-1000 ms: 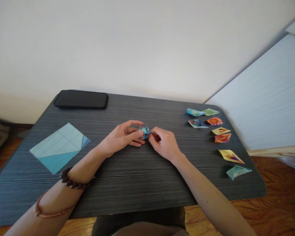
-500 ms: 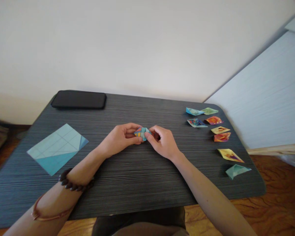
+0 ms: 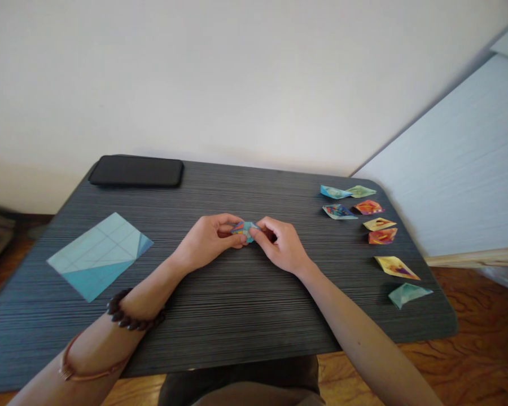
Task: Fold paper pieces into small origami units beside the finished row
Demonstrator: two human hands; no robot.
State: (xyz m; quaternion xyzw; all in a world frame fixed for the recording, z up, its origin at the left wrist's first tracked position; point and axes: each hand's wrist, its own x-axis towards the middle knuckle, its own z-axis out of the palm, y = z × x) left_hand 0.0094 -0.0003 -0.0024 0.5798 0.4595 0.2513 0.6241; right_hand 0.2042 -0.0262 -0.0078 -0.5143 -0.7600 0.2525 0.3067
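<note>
A small folded paper piece (image 3: 248, 230), patterned in teal, red and yellow, is pinched between my two hands above the middle of the table. My left hand (image 3: 214, 239) grips its left end, thumb in front and fingers behind. On the other end, my right hand (image 3: 279, 242) is closed, its thumb pressing on the paper's face. Fingers hide both ends of the piece. Off to the left, a flat sheet of light and darker teal paper (image 3: 104, 251) with crease lines lies on the table.
Several folded paper pieces lie along the right side, among them an orange one (image 3: 382, 235), a yellow one (image 3: 397, 267) and a teal one (image 3: 407, 295). A black phone-like slab (image 3: 136, 171) rests at the back left of the dark table (image 3: 237, 316). A wall stands behind.
The folded paper has tipped slightly, so its face looks flatter. Both hands keep their hold in nearly the same place; the left forearm has shifted a little right.
</note>
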